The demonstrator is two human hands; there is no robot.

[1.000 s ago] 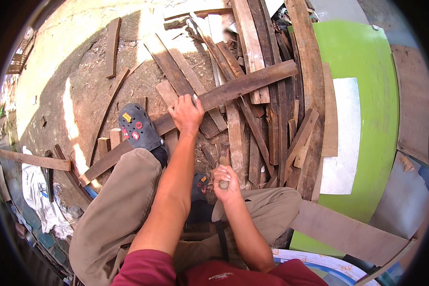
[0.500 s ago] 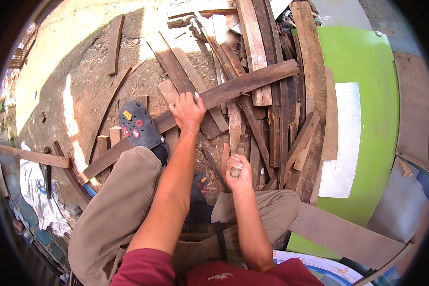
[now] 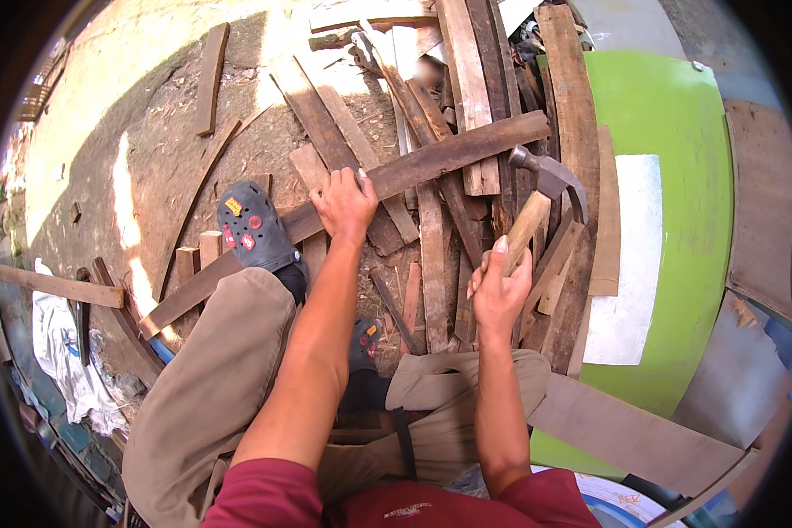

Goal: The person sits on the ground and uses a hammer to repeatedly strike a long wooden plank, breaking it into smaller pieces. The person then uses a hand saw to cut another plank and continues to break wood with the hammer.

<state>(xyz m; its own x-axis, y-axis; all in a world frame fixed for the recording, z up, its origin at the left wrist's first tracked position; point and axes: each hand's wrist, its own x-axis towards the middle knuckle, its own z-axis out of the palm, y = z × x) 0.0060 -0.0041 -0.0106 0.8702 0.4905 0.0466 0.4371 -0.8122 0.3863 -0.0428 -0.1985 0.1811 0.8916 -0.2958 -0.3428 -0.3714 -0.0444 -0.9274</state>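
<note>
- A person's left hand [image 3: 345, 207] grips a long dark wooden plank [image 3: 462, 158], fingers curled over it near the center of the frame.
- The plank runs diagonally from the lower left to the upper right, its far end crossing a pile of weathered boards [image 3: 581, 132].
- The right hand [image 3: 502, 295], right of center, is closed around the wooden handle of a claw hammer [image 3: 528, 224]; the steel head shows just below the plank's upper-right end, claw curving to the right.
- A dark gray clog [image 3: 260, 231], dotted with red and yellow charms, covers part of the plank left of center.
- A lime-green panel [image 3: 678, 97] bearing a white rectangular sheet [image 3: 627, 264] fills the right side; a crumpled white cloth [image 3: 66, 361] lies at lower left.
</note>
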